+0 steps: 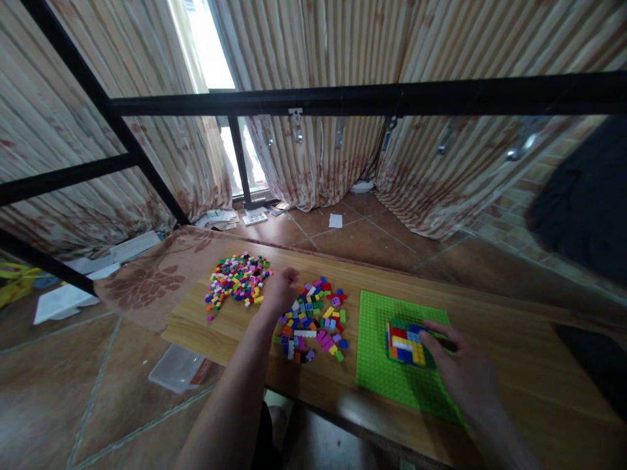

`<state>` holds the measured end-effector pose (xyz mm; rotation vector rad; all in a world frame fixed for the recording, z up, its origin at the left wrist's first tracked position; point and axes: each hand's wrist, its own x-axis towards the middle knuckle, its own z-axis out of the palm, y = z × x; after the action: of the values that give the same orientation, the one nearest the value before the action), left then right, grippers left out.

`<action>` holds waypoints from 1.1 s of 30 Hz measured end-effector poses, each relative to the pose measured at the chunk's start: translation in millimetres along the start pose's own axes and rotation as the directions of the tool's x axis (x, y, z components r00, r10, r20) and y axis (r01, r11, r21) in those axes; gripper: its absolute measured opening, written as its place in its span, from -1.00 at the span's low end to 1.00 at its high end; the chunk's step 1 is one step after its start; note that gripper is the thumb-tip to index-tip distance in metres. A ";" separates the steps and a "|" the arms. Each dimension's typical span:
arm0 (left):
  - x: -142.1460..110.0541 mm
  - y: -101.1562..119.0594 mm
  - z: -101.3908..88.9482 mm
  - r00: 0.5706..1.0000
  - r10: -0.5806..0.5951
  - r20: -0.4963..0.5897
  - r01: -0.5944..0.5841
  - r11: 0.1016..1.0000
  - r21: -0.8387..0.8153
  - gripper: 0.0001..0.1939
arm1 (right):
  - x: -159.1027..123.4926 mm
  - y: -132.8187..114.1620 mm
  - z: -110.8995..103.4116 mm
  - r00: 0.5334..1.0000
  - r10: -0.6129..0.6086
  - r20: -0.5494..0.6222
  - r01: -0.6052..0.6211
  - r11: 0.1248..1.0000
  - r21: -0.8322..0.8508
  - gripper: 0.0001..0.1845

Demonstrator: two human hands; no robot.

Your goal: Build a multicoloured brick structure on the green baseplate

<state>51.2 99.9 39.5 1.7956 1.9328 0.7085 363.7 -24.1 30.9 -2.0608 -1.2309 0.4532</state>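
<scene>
A bright green baseplate (375, 365) lies on the wooden table. On it stands a low block of toy bricks (404, 344) in red, white, blue, yellow and green. My right hand (458, 356) reaches in from the right, thumb and fingers closed at the block's right side, covering that part. My left hand (281, 292) is over the table between two piles of bricks, fingers curled together; whatever they may hold is hidden. Just right of it spreads a pile of larger loose bricks (313, 320), and to its left a heap of smaller bricks (238, 277).
The wooden table (210, 333) has a patterned brown cloth (147, 277) past its left end. A dark flat object (592, 362) lies at its right. A clear plastic box (176, 369) sits on the tiled floor. Black metal bars (343, 101) cross ahead, before striped curtains (313, 52).
</scene>
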 end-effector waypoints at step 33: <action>-18.9 17.5 1.1 0.926 0.367 0.092 -0.296 0.854 -0.428 -0.73 | -3.2 -1.6 -2.7 0.995 -0.089 -0.038 0.092 0.992 0.082 -0.56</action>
<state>67.4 81.9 48.5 1.8607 1.2545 0.9549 362.7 -27.4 33.7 -1.9267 -1.2584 0.4181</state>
